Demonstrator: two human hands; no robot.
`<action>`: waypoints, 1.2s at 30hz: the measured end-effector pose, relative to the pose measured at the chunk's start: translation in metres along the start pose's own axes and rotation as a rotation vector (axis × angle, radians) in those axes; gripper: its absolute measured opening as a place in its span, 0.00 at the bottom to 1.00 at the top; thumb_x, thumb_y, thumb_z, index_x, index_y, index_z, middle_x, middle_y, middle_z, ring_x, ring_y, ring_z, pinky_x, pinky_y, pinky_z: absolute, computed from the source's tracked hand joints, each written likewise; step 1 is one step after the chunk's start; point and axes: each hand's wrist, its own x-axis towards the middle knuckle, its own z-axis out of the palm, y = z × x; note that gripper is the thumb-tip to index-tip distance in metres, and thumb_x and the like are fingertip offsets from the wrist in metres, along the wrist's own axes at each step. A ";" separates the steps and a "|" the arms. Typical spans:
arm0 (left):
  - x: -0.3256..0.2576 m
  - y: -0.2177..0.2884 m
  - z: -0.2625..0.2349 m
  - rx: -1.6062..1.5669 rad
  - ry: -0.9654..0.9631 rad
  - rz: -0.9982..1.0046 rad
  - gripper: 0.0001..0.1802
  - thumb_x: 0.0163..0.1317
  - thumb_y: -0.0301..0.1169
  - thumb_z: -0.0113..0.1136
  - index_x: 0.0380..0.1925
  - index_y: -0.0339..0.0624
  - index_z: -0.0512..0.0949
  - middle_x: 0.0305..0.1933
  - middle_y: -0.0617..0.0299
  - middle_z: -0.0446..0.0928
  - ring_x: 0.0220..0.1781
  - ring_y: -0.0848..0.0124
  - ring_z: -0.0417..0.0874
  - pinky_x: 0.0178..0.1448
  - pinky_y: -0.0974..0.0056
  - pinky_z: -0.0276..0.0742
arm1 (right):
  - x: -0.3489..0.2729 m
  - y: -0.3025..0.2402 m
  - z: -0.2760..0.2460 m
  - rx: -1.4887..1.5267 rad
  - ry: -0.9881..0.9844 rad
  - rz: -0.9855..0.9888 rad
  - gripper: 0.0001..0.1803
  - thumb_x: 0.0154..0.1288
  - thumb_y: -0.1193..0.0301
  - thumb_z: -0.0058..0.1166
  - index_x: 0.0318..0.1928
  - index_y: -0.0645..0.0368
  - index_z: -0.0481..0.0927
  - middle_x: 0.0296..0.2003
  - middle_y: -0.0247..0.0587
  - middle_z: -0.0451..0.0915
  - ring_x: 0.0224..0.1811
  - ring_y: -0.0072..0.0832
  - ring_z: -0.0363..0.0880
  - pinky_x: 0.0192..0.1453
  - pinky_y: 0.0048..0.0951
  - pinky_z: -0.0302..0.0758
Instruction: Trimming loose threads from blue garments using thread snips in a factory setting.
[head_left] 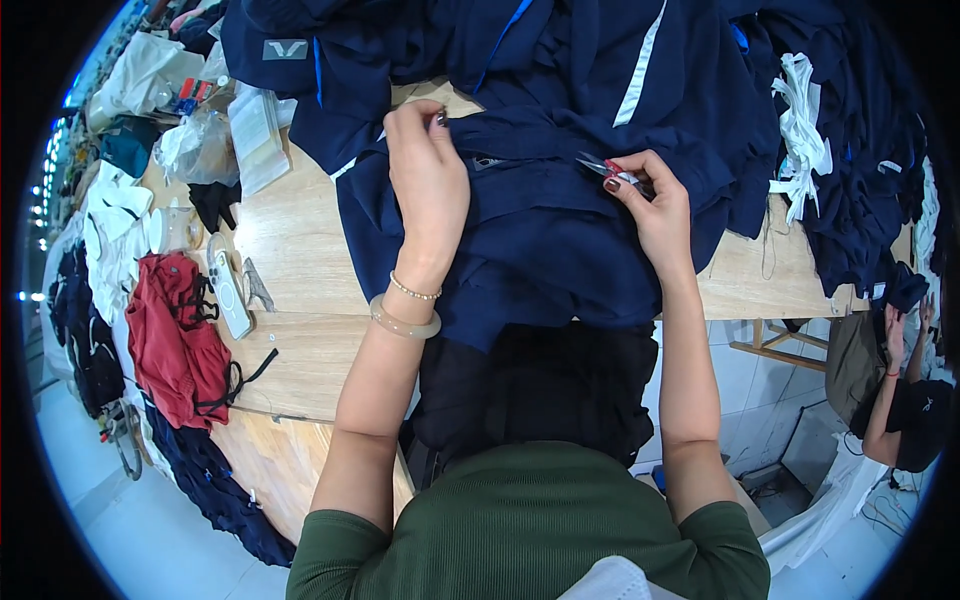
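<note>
A navy blue garment (540,225) lies spread over the table edge in front of me and hangs toward my lap. My left hand (428,175) is raised over its left part, thumb and fingers curled together in a pinch. Whatever that pinch may hold is too small or hidden to make out. In my right hand (655,205) is a small pair of thread snips (598,164), red at the grip, their pointed blades aimed left just above the cloth. A small greyish oval piece (485,161) shows on the garment between my hands.
More navy garments (560,60) are heaped beyond and to the right, with white strips (800,140) on them. At left lie a red garment (175,340), a phone (230,290) and plastic bags (200,145). Another person's hand (893,335) handles dark cloth at far right.
</note>
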 end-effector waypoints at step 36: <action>-0.018 0.016 0.002 -0.064 -0.755 0.115 0.03 0.57 0.19 0.60 0.30 0.31 0.75 0.24 0.52 0.79 0.28 0.60 0.82 0.37 0.66 0.76 | 0.002 0.005 0.000 0.078 0.013 0.000 0.09 0.57 0.74 0.64 0.39 0.62 0.81 0.32 0.32 0.80 0.31 0.18 0.72 0.40 0.20 0.69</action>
